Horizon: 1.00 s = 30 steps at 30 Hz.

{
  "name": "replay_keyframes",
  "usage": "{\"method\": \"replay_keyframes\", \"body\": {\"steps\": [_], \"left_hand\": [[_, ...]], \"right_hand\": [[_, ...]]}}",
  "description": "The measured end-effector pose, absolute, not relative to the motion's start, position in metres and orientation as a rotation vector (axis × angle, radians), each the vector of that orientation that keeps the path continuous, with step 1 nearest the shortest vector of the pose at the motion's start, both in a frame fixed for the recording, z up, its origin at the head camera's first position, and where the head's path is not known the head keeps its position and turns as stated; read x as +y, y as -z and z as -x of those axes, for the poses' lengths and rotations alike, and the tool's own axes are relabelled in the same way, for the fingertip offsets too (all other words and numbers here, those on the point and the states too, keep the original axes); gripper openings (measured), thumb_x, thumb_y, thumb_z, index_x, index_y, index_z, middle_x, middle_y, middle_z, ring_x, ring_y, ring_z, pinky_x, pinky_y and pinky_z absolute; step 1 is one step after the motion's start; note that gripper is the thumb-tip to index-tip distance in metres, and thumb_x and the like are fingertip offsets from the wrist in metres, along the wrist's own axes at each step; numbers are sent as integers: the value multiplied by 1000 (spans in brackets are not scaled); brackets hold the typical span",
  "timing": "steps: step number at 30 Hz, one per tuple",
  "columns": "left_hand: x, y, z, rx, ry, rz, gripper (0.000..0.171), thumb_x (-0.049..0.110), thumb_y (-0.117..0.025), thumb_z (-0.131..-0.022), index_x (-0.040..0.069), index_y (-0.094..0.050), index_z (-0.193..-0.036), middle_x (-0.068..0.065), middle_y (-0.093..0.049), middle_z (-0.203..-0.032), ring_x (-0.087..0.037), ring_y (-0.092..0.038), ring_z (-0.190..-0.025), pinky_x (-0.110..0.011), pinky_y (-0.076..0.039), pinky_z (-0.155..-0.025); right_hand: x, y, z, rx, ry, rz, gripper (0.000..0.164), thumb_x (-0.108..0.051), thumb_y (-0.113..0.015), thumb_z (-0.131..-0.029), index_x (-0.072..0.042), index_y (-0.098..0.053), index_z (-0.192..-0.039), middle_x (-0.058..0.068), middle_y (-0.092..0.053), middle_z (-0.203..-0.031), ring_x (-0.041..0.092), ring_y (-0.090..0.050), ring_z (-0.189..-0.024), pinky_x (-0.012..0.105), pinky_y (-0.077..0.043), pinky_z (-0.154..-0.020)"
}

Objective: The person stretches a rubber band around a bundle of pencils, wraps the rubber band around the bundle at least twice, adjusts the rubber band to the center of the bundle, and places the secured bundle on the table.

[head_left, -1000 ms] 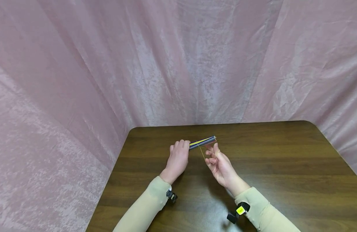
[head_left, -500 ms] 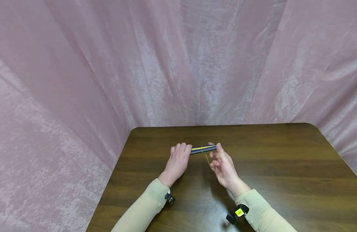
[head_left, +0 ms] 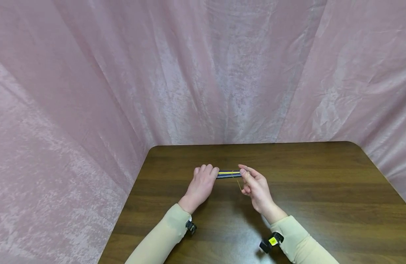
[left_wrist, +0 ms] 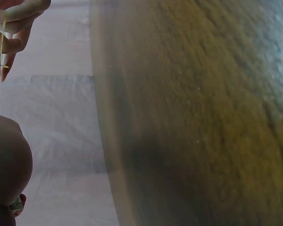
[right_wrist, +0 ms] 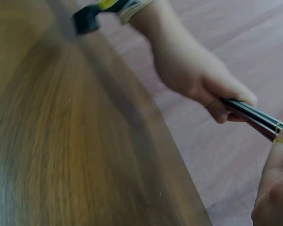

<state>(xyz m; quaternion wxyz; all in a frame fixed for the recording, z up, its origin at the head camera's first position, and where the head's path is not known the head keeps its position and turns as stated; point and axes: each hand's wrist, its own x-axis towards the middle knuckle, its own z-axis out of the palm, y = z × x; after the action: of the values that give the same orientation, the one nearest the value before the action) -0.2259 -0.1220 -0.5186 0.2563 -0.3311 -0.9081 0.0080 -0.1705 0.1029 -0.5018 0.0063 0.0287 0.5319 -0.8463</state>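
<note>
My left hand grips the left end of a bundle of slim, pencil-like sticks, striped blue, yellow, black and white. It is level above the table, with its left end hidden in the fist. A thin yellow rubber band circles the bundle near its right end. One part of the band stretches down to the curled lower fingers of my right hand. That hand's thumb and forefinger are at the bundle's right end, covering it. In the right wrist view the band crosses the sticks right beside the right fingers.
Both hands are over a brown wooden table with rounded far corners. Pink velvety curtains hang behind it and on the left side. A small black camera is strapped at the left wrist, another camera at the right.
The bundle has swung from tilted up at the right to level, its right end lowered. My right thumb and forefinger have come onto that end, the band still drawn to the lower fingers.
</note>
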Motion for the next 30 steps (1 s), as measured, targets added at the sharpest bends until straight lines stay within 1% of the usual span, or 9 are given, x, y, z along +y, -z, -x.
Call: {"method": "replay_keyframes", "body": {"steps": [4,7,11,16,20,24,27,28,30], "left_hand": [[-122,517,226,-2432,-57,931,18,6,-65,-104,10,-60,-121,-5,-55,-101,-24,-52,-91,-39,-40,-77],[-121,515,225,-2422,-56,956,20,7,-67,-103,10,-60,-121,-4,-55,-100,-24,-52,-90,-38,-39,-77],[-120,512,223,-2432,-62,973,18,8,-66,-104,10,-60,-121,-4,-56,-100,-23,-53,-90,-38,-39,-77],[-117,509,220,-2459,-82,953,15,9,-62,-106,10,-59,-121,-4,-56,-101,-23,-53,-90,-38,-38,-77],[-112,506,216,-2460,-147,950,16,10,-64,-106,10,-59,-121,-4,-56,-101,-23,-53,-89,-38,-38,-75],[-106,504,213,-2444,-234,953,15,12,-65,-106,10,-59,-120,-4,-57,-99,-22,-53,-88,-36,-37,-73],[-106,505,214,-2441,-274,892,10,12,-61,-106,11,-59,-116,-4,-56,-97,-22,-54,-87,-35,-35,-72],[-106,505,215,-2439,-285,867,8,13,-60,-106,11,-60,-114,-4,-56,-96,-22,-54,-86,-35,-35,-71],[-107,507,216,-2442,-295,827,6,13,-59,-106,11,-60,-111,-4,-56,-94,-23,-55,-85,-35,-36,-70]], "right_hand": [[101,505,172,1877,2491,12,47,-10,-82,-95,0,-64,-137,-1,-57,-70,7,-45,-47,24,-52,-53],[102,506,174,1983,2401,59,48,-8,-87,-89,-1,-67,-132,3,-69,-82,9,-49,-50,26,-54,-55],[104,507,175,2042,2329,104,49,-6,-89,-87,-1,-69,-131,5,-75,-96,9,-54,-55,26,-55,-58],[105,507,179,2024,2304,142,52,-5,-89,-86,2,-64,-131,2,-75,-95,8,-55,-57,26,-54,-60],[105,513,183,1931,2331,123,52,-2,-86,-87,-1,-56,-130,-2,-69,-93,9,-56,-61,25,-53,-62],[105,519,185,1830,2362,74,51,0,-79,-91,-1,-46,-129,0,-67,-95,11,-63,-70,25,-55,-66],[106,522,185,1775,2381,50,47,1,-73,-95,1,-41,-130,7,-74,-101,12,-66,-77,26,-58,-71],[106,522,186,1767,2382,42,44,0,-70,-97,2,-41,-130,10,-75,-103,11,-65,-77,26,-58,-73],[105,523,186,1765,2371,16,36,-1,-64,-99,3,-44,-130,12,-77,-106,9,-62,-75,26,-58,-76]]}}
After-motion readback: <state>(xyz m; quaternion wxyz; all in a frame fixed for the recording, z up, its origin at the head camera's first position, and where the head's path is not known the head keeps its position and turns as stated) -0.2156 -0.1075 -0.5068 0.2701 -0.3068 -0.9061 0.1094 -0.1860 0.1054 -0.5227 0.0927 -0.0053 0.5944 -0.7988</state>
